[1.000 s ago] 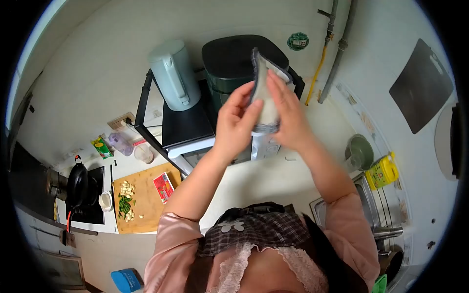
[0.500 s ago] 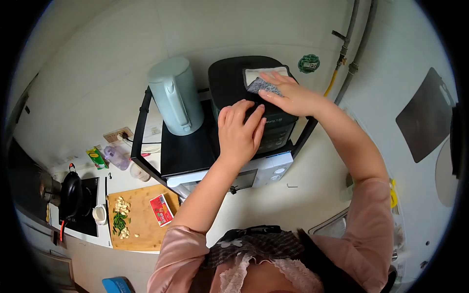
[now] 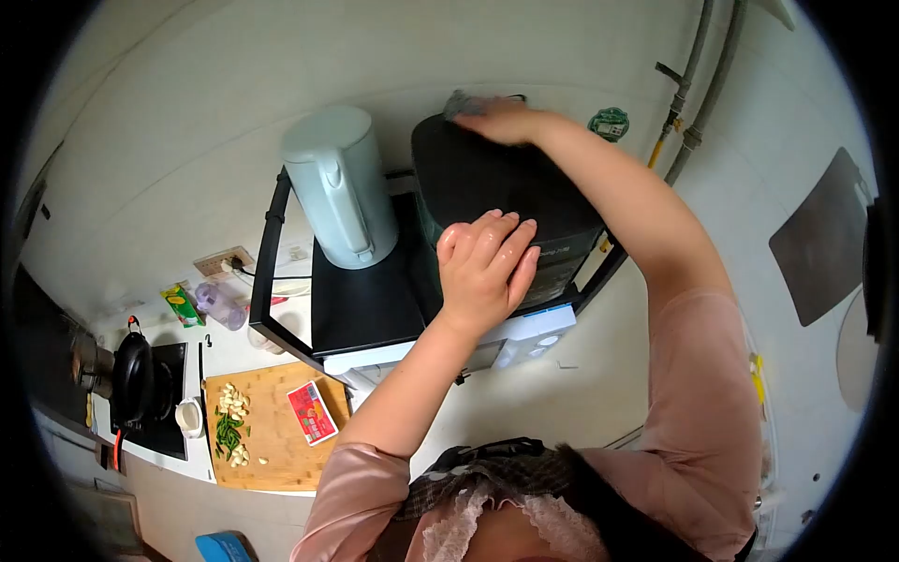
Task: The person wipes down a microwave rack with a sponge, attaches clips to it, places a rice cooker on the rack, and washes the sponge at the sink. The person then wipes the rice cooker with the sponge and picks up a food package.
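A black boxy kitchen appliance (image 3: 510, 183) with lettering on its front stands on a black rack shelf. My left hand (image 3: 487, 272) lies on its front top edge, fingers stretched out and holding nothing. At the back edge of the lid, my right hand (image 3: 504, 122) presses a grey cloth (image 3: 461, 105); the hand is a little blurred and covers part of the cloth. Left of the appliance, a pale blue electric kettle (image 3: 339, 187) stands upright on the same shelf.
Below the shelf is a white appliance with knobs (image 3: 534, 347). On the counter lie a wooden cutting board (image 3: 272, 468) with garlic cloves (image 3: 234, 401), green chili pieces (image 3: 228, 436) and a red box (image 3: 312, 412). A black pan (image 3: 134, 379) sits on the stove at left.
My right hand has moved the cloth from the right side of the lid to its back left edge. My left hand stays at the front edge. The view has shifted slightly.
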The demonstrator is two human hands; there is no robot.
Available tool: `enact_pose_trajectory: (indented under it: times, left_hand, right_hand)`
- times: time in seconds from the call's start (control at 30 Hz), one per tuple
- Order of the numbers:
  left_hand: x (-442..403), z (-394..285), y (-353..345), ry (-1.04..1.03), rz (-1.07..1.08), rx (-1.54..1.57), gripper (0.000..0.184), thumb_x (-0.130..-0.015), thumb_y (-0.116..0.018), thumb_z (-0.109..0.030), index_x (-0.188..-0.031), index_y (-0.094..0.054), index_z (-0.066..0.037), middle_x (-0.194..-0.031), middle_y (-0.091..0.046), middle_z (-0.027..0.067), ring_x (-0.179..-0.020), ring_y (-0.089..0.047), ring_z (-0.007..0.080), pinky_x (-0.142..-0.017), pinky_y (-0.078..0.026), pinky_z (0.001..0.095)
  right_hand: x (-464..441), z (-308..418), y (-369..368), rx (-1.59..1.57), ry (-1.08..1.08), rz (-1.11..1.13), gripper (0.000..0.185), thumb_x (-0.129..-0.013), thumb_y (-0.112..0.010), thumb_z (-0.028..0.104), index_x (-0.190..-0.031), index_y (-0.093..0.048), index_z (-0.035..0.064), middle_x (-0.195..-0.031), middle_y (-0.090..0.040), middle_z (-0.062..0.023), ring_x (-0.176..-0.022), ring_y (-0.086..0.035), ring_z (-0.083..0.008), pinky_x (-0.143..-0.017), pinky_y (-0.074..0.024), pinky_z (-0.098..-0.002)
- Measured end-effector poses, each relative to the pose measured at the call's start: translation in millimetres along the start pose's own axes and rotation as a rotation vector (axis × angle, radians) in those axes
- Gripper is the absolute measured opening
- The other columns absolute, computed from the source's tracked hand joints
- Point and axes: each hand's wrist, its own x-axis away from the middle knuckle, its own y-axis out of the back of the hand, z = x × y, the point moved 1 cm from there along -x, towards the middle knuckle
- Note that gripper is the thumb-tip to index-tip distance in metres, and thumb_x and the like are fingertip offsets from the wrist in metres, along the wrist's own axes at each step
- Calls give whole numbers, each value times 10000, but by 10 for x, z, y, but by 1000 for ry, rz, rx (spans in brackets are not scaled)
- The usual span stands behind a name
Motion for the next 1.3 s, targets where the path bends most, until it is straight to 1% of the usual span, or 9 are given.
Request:
enact_pose_trajectory:
  times: [0.17, 0.3, 0.43, 0.57, 0.67, 0.83, 0.97, 1.03, 1.3]
  left_hand:
    - [11, 3, 8, -18, 1, -27, 284, -712, -666, -185, -988, -624, -133, -986, -577, 29, -965, -533, 192, -836, -319, 341]
    - [52, -6, 13, 0, 26, -58, 278, -728, -657, -206, -993, -616, -135, -995, -568, 28, -974, -523, 196, -842, -312, 347]
    - [23, -2, 12, -21, 19, 12, 264, -734, -656, -192, -988, -617, -130, -993, -572, 29, -955, -534, 193, -831, -329, 343]
    - [18, -27, -17, -19, -23, 2, 254, -733, -653, -173, -979, -623, -118, -989, -580, 33, -947, -544, 196, -822, -340, 338]
    - [7, -36, -27, -15, -32, -5, 242, -723, -656, -169, -957, -630, -114, -982, -580, 36, -939, -545, 198, -821, -340, 337]
    - [12, -32, 7, -29, -19, -40, 236, -718, -656, -164, -948, -633, -113, -965, -584, 39, -927, -547, 196, -813, -342, 330]
    - [3, -35, -3, -40, -13, -8, 241, -729, -650, -154, -965, -630, -106, -975, -582, 42, -933, -544, 206, -817, -350, 340]
    - [24, -42, -22, -33, -21, 6, 241, -737, -644, -151, -973, -628, -102, -981, -583, 44, -938, -543, 213, -817, -353, 345]
    - [12, -67, -43, -35, -63, -16, 224, -739, -641, -148, -958, -630, -101, -967, -591, 52, -935, -544, 216, -820, -344, 350]
  right_hand:
    - [488, 436, -129, -47, 556, -14, 689, -847, -385, 574, -1343, -361, 97, -1345, -348, -259, -1283, -281, -383, -1058, -235, -402]
    - [1163, 224, -9, -254, 652, 221, 548, -912, -340, 432, -1336, -378, 86, -1401, -330, -132, -1338, -180, -287, -1096, -104, -379]
    - [1572, -240, 100, -305, 375, 75, 464, -915, -407, 360, -1221, -477, 18, -1242, -469, -156, -1177, -421, -244, -1018, -283, -332]
    - [1335, -689, 202, -403, 118, -39, 383, -884, -488, 352, -1059, -584, 24, -1023, -609, -205, -945, -584, -331, -839, -444, -365]
    - [1081, -533, 11, -220, 299, -408, 318, -852, -533, 301, -1021, -606, 43, -1045, -614, -164, -963, -578, -317, -815, -442, -383]
    - [1522, -52, -1, -85, 669, -312, 324, -713, -662, 103, -1035, -628, 96, -1132, -598, -79, -1092, -518, -262, -923, -347, -373]
    - [1259, -670, -61, -212, 529, -377, 327, -723, -643, 99, -1049, -638, 129, -1021, -625, -129, -940, -586, -297, -805, -443, -386]
    - [1182, -851, 123, -168, 146, -264, 315, -765, -603, 135, -1079, -623, 153, -998, -625, -151, -917, -588, -329, -802, -461, -402]
    - [1128, -134, -28, 50, 471, -389, 363, -737, -605, 63, -1092, -613, 140, -1016, -616, -170, -936, -578, -348, -861, -450, -371]
